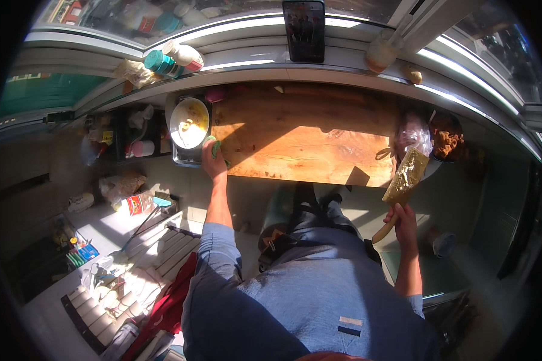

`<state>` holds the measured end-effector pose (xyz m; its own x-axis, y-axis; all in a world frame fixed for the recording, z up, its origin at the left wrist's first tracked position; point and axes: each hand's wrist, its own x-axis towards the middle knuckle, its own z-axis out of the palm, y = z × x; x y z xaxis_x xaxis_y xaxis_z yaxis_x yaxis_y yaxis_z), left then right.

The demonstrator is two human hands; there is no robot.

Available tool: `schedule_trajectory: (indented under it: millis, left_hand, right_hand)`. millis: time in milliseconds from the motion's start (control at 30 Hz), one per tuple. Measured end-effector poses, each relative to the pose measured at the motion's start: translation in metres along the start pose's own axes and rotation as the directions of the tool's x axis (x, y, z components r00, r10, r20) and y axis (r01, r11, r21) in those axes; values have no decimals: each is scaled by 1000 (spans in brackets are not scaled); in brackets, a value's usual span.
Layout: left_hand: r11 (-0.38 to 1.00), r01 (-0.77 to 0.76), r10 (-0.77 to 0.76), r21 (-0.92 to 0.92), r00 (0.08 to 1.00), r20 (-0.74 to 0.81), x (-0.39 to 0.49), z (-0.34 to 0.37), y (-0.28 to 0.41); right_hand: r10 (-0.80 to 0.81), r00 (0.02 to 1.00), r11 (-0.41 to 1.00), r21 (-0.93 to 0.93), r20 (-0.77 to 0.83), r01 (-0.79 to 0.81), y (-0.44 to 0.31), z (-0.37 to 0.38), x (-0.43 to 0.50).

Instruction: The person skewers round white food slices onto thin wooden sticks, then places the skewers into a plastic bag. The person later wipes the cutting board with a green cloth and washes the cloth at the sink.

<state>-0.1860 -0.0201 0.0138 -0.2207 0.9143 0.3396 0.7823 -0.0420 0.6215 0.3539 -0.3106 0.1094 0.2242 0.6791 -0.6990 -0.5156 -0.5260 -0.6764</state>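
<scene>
My left hand (214,161) holds a green cloth or scouring pad (216,148) at the left edge of a wooden cutting board (298,144). Close beside it, a white bowl (189,123) with yellow residue rests on a metal tray (186,158). In my right hand (402,219) is the handle of a cleaver (406,176), its broad blade pointing up and away past the board's right front corner. The blade carries bright, shiny patches. A clear plastic bag (414,131) lies at the board's right end, with a bowl of brown food (448,143) to its right.
On the window sill stand a phone (304,31), a teal-capped bottle (162,63), a white bottle (185,56) and a jar (381,54) with utensils. A purple-red item (215,95), perhaps an onion, lies at the board's back left. A slatted rack (171,252) is at lower left.
</scene>
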Motion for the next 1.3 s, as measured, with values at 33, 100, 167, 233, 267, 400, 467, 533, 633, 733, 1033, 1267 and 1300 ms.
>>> schedule_trajectory:
  millis: [33, 100, 167, 233, 267, 400, 467, 533, 633, 733, 1033, 1267, 1300]
  left_hand:
    - [990, 112, -115, 87, 993, 35, -4, -2, -15]
    - [1000, -26, 26, 16, 1000, 2, -19, 22, -18]
    - [990, -52, 48, -132, 998, -32, -48, 50, 11]
    - [992, -69, 70, -106, 997, 13, -76, 79, 62]
    - [977, -100, 109, -186, 993, 39, -91, 95, 92]
    - [921, -125, 227, -369, 942, 247, -133, 160, 207]
    - [881, -191, 336, -432, 896, 289, -148, 190, 248]
    - [856, -256, 409, -450, 867, 284, -163, 209, 276]
    - [796, -310, 510, -520, 806, 300, -190, 223, 314]
    - [705, -452, 686, -547, 631, 362, -226, 227, 349]
    - [748, -549, 663, -374, 579, 475, -180, 165, 255]
    - [898, -411, 439, -156, 818, 372, -204, 193, 276]
    - [863, -438, 504, -252, 777, 377, -217, 202, 289]
  right_hand:
    - [6, 1000, 1000, -3, -3, -6, 2, -3, -2]
    - [12, 1000, 1000, 2, -25, -12, 4, -13, -8]
    - [27, 1000, 999, 22, -14, -27, 7, -22, -13]
    - [37, 999, 999, -1, -22, -37, 6, -32, -20]
    - [48, 998, 999, -5, -38, -48, 5, -37, -24]
    - [59, 991, 998, -13, -119, -61, 3, -61, -43]
    - [0, 992, 1000, -22, -123, -3, 5, -76, -58]
    - [-46, 995, 997, 51, -94, 51, 8, -93, -73]
    - [-77, 987, 984, 148, -142, 98, 15, -112, -90]
    - [-72, 976, 981, 162, -206, 107, 19, -122, -99]
    - [-111, 952, 957, 227, -286, 180, 21, -129, -116]
    - [-107, 916, 905, 343, -387, 251, 30, -144, -145]
    - [-96, 915, 912, 334, -391, 239, 33, -151, -151]
